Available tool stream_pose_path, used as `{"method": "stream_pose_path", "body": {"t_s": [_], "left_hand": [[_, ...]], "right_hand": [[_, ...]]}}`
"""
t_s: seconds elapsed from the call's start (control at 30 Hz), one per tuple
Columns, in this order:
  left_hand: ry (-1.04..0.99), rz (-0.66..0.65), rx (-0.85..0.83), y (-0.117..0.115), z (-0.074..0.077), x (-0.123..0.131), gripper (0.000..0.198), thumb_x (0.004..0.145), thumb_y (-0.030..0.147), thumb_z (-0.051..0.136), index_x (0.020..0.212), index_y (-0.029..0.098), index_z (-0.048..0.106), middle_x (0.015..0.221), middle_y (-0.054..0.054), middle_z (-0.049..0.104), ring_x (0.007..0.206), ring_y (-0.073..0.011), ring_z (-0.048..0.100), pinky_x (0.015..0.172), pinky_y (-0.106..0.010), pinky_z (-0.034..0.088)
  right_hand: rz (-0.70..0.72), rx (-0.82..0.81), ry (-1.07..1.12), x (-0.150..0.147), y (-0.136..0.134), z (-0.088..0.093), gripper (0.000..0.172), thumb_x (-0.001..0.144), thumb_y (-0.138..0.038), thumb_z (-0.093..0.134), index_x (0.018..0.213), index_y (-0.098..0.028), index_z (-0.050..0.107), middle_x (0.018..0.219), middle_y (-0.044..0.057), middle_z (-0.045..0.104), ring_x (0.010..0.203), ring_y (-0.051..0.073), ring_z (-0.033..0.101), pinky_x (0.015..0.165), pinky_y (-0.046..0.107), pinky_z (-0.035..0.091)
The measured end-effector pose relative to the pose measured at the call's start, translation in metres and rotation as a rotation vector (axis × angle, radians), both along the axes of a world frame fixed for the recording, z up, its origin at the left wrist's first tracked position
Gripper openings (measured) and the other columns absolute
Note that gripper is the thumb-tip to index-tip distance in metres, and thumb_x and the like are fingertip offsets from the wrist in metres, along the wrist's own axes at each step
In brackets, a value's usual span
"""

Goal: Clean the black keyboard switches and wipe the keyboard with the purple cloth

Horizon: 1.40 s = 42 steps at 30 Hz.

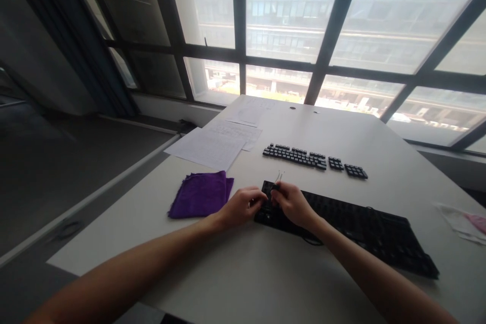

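Observation:
My right hand [293, 203] is closed round the dark handle of a keycap puller [280, 176], its thin wire prongs sticking up above the fingers. It is over the left end of a black keyboard [364, 228], which lies at a slant on the desk with its caps off over much of it. My left hand [246, 203] is curled at the keyboard's left edge, fingertips against it; whether a small part is under them is hidden. Beyond the keyboard, loose black keycaps [294, 156] sit in rows laid out like a keyboard.
A folded purple cloth [199, 195] lies left of my left hand. Sheets of paper [208, 147] are spread behind it. At the right edge there is a white and pink packet [465, 220]. The white desk [212, 273] reaches to a large window [288, 10].

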<state>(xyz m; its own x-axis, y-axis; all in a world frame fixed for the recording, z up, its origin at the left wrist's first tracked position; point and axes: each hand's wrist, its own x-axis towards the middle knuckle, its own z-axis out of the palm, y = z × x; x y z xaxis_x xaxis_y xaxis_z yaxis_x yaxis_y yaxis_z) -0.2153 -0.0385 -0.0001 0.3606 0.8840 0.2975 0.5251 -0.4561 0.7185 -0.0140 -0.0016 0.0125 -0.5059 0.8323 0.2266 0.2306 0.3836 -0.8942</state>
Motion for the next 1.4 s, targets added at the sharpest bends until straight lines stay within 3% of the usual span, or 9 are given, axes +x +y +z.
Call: {"method": "stream_pose_path", "body": {"t_s": [0.2,0.33,0.53,0.6,0.73,0.93,1.13,1.27,1.4], "left_hand": [[-0.015,-0.008,-0.049,0.004,-0.001,0.001,0.020,0.089,0.019,0.053,0.093,0.019,0.073,0.083,-0.004,0.066,0.076,-0.0157,0.059,0.070,-0.027,0.044],[-0.009,-0.009,-0.054,0.003,0.003,0.001,0.019,0.089,0.020,0.054,0.090,0.018,0.073,0.081,-0.004,0.065,0.075,-0.0160,0.058,0.069,-0.027,0.044],[0.032,-0.091,-0.063,-0.001,0.010,0.000,0.016,0.087,0.019,0.056,0.084,0.017,0.072,0.079,-0.003,0.062,0.073,-0.0147,0.056,0.066,-0.025,0.043],[0.038,-0.125,-0.069,-0.001,0.011,-0.003,0.015,0.087,0.021,0.057,0.087,0.017,0.072,0.083,-0.004,0.062,0.075,-0.0152,0.057,0.069,-0.026,0.045],[0.023,-0.180,-0.108,0.002,0.011,-0.008,0.019,0.084,0.029,0.069,0.097,0.017,0.074,0.092,-0.007,0.065,0.081,-0.0168,0.060,0.073,-0.027,0.048],[-0.003,-0.064,-0.213,0.002,0.011,-0.006,0.024,0.079,0.032,0.077,0.097,0.017,0.077,0.083,-0.006,0.064,0.074,-0.0160,0.060,0.066,-0.027,0.048],[-0.146,0.016,-0.166,0.004,0.013,-0.007,0.023,0.083,0.033,0.073,0.101,0.019,0.076,0.092,-0.007,0.068,0.084,-0.0181,0.065,0.073,-0.029,0.054],[-0.173,0.187,-0.005,0.045,0.015,-0.022,0.024,0.084,0.033,0.070,0.103,0.020,0.075,0.100,-0.007,0.067,0.092,-0.0195,0.066,0.080,-0.031,0.058],[0.073,0.209,0.038,0.109,0.011,-0.023,0.019,0.081,0.024,0.070,0.098,0.020,0.076,0.096,-0.006,0.068,0.084,-0.0173,0.067,0.079,-0.031,0.059]], "right_hand": [[0.075,0.086,-0.043,0.005,-0.006,0.002,0.018,0.092,-0.024,0.054,0.075,-0.019,0.057,0.067,0.000,0.060,0.064,0.016,0.054,0.060,0.026,0.041],[0.084,0.276,-0.091,0.005,-0.013,0.002,0.017,0.092,-0.020,0.055,0.075,-0.019,0.057,0.072,0.001,0.058,0.066,0.016,0.052,0.062,0.027,0.040],[0.198,0.547,-0.192,0.004,-0.020,-0.006,0.019,0.091,-0.009,0.049,0.089,-0.021,0.064,0.079,0.004,0.059,0.070,0.017,0.053,0.065,0.028,0.041],[0.171,0.497,-0.141,0.004,-0.021,-0.008,0.019,0.091,-0.009,0.049,0.088,-0.020,0.064,0.081,0.005,0.061,0.070,0.017,0.055,0.065,0.028,0.042],[0.028,0.224,0.048,0.005,-0.016,-0.011,0.014,0.089,-0.014,0.055,0.079,-0.019,0.065,0.076,0.003,0.065,0.069,0.017,0.060,0.064,0.028,0.046],[-0.035,-0.148,0.301,0.006,-0.005,-0.011,0.017,0.088,-0.023,0.058,0.073,-0.017,0.061,0.064,0.001,0.065,0.059,0.016,0.063,0.058,0.027,0.050],[-0.175,-0.203,0.463,0.004,0.001,-0.013,0.022,0.088,-0.034,0.062,0.074,-0.017,0.060,0.064,0.002,0.065,0.056,0.015,0.062,0.055,0.027,0.050],[-0.208,-0.240,0.509,0.003,0.005,-0.014,0.022,0.087,-0.034,0.061,0.073,-0.017,0.059,0.062,0.001,0.063,0.054,0.015,0.060,0.051,0.025,0.048],[-0.154,-0.229,0.483,0.003,0.005,-0.014,0.019,0.086,-0.032,0.060,0.074,-0.017,0.059,0.063,0.001,0.063,0.055,0.014,0.060,0.051,0.025,0.046]]}}
